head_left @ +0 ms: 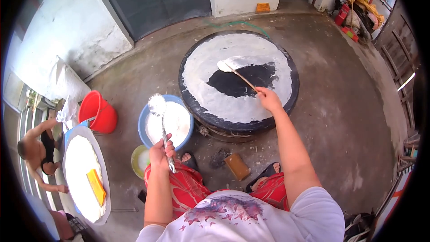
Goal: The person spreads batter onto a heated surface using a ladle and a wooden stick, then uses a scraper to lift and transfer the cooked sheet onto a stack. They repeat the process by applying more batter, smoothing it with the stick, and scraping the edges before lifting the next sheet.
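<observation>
My left hand [161, 153] is closed around the handle of a metal ladle [157, 105], its bowl raised over a blue basin [142, 127] of white batter [175, 123]. In my right hand [269, 100] is the thin wooden handle of a batter spreader [243, 79], whose white-coated head rests on the batter layer. That pale layer [201, 76] covers most of a large round black griddle [293, 87]. Near its middle, an uneven dark patch [235, 83] of bare griddle shows.
A red bucket [97, 112] and a greenish bowl [139, 159] stand left. Beyond my left arm, a round tray [107, 197] holds a white sheet and a yellow scraper [96, 187]. Another person [38, 152] is at far left. A brown block [237, 166] lies between my feet.
</observation>
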Action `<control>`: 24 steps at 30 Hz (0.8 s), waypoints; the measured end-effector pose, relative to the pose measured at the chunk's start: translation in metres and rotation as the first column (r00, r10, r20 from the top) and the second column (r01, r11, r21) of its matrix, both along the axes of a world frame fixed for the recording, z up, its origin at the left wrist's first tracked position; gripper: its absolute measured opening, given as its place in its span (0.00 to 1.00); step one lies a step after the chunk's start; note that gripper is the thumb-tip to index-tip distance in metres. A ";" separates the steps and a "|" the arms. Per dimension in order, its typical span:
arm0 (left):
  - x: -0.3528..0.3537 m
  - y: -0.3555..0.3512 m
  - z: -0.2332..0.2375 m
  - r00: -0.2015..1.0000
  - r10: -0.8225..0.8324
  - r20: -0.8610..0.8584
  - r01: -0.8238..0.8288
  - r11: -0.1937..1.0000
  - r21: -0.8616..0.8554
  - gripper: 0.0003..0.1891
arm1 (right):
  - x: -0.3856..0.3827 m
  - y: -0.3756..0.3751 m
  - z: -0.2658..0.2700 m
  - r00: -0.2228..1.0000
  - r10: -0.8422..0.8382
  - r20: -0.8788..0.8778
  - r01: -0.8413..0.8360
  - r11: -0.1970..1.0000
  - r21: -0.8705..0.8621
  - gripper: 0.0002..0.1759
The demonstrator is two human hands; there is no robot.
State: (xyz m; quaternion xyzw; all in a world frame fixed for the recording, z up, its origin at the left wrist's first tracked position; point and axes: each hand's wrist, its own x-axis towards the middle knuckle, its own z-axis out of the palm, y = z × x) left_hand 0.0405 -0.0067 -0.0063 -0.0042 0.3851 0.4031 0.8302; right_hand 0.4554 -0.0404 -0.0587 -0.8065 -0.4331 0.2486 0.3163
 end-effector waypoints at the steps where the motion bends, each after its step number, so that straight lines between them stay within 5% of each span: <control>1: 0.000 -0.001 -0.001 1.000 -0.001 -0.021 0.002 1.000 0.018 0.15 | -0.001 0.002 -0.002 1.000 0.006 0.002 -0.006 1.000 -0.002 0.16; 3: 0.002 -0.003 -0.001 0.999 0.014 -0.030 -0.014 1.000 0.011 0.15 | -0.006 0.006 -0.013 0.962 -0.245 0.117 0.238 0.969 0.070 0.15; 4: 0.001 -0.003 -0.001 0.999 0.023 -0.041 -0.023 1.000 0.010 0.16 | -0.010 0.009 -0.021 0.963 -0.244 0.113 0.237 0.969 0.067 0.15; 6: -0.002 0.000 -0.002 0.999 0.010 -0.032 -0.010 1.000 0.011 0.15 | -0.016 0.019 -0.034 0.994 -0.038 0.104 0.036 0.999 0.023 0.16; 11: -0.007 0.001 -0.003 1.000 0.003 0.002 -0.003 1.000 0.012 0.15 | 0.006 -0.012 0.004 0.992 0.123 0.002 -0.123 0.992 -0.025 0.16; 13: -0.007 -0.003 -0.002 0.999 0.014 -0.037 -0.013 1.000 0.022 0.15 | 0.002 -0.026 0.007 0.978 -0.191 0.090 0.192 0.981 -0.005 0.16; 14: -0.007 -0.004 -0.003 0.999 0.012 -0.040 -0.012 1.000 0.015 0.15 | 0.001 -0.024 -0.004 0.978 -0.191 0.088 0.193 0.981 -0.012 0.16; 18: -0.005 -0.001 0.002 0.999 0.030 -0.041 -0.029 1.000 0.003 0.15 | -0.016 0.005 -0.037 0.998 0.053 0.046 -0.058 0.991 0.117 0.16; 24: -0.012 -0.002 -0.005 1.000 0.005 0.027 -0.005 1.000 0.011 0.15 | -0.024 -0.028 0.060 0.955 0.218 0.199 -0.182 0.966 -0.185 0.16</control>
